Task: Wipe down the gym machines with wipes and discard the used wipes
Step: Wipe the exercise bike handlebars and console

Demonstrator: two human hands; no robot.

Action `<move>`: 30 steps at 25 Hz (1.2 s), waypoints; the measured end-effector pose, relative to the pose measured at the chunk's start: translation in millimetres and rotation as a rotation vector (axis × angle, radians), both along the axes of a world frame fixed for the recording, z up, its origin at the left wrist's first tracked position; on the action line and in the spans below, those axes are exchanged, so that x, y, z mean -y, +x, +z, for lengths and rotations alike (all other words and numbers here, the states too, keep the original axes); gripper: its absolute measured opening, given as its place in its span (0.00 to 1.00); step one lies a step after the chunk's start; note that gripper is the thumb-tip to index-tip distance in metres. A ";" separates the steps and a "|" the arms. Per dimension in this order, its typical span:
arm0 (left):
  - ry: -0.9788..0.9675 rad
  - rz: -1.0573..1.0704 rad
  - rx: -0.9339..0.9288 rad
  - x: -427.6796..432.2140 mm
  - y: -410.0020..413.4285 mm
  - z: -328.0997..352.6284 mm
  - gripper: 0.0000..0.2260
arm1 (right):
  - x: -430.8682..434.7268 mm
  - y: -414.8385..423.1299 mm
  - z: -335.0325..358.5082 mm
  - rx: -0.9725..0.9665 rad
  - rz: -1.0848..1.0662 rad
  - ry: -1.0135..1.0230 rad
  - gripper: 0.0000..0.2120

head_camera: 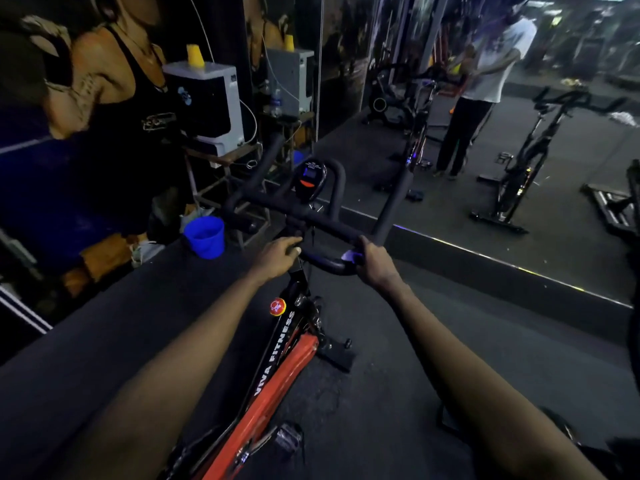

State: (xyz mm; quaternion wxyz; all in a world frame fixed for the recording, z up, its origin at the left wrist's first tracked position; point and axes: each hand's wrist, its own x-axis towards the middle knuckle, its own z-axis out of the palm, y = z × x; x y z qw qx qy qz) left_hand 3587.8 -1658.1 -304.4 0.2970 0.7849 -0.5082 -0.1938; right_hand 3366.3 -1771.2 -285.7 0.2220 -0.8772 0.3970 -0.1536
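A red and black spin bike point(277, 368) stands in front of me, its black handlebar point(325, 226) carrying a small console point(310, 178). My left hand point(277, 256) rests curled on the near handlebar loop, close to the stem. My right hand point(372, 265) grips the right end of that loop. A pale wipe point(351, 255) shows between its fingers and the bar. Most of the wipe is hidden under the hand.
A blue bucket point(205, 237) stands on the floor left of the bike, beside a metal stand point(225, 174) with a white appliance point(207, 102). A wall mirror point(485, 133) ahead reflects other bikes and a person. Dark rubber floor point(450, 341) spreads to the right.
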 end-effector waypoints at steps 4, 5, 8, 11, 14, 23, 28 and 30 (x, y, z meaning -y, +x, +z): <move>-0.046 0.018 -0.081 14.3 10.8 -8.3 0.14 | 1.4 5.6 -22.7 0.124 -0.076 -0.083 0.12; -0.077 0.023 -0.086 16.3 11.7 -8.3 0.12 | 2.4 5.4 -25.1 0.145 -0.100 -0.119 0.08; -0.119 0.042 -0.138 16.0 14.4 -5.0 0.12 | 1.4 6.9 -33.6 0.202 -0.159 -0.186 0.08; -0.152 0.054 -0.160 16.6 13.5 -5.1 0.12 | -18.8 20.9 -31.2 0.297 -0.131 -0.129 0.05; -0.202 0.068 -0.225 16.7 12.9 -13.7 0.12 | -33.7 35.3 -34.3 0.330 -0.073 -0.072 0.09; -0.316 -0.095 -0.439 24.8 41.9 -33.0 0.07 | -45.4 50.4 -27.9 0.307 -0.196 -0.070 0.12; -0.366 -0.145 -0.534 28.7 49.5 -42.3 0.06 | -46.8 58.3 -23.4 0.318 -0.292 -0.089 0.10; -0.347 -0.173 -0.567 31.2 56.1 -43.2 0.06 | -46.8 56.8 -22.9 0.286 -0.366 -0.097 0.11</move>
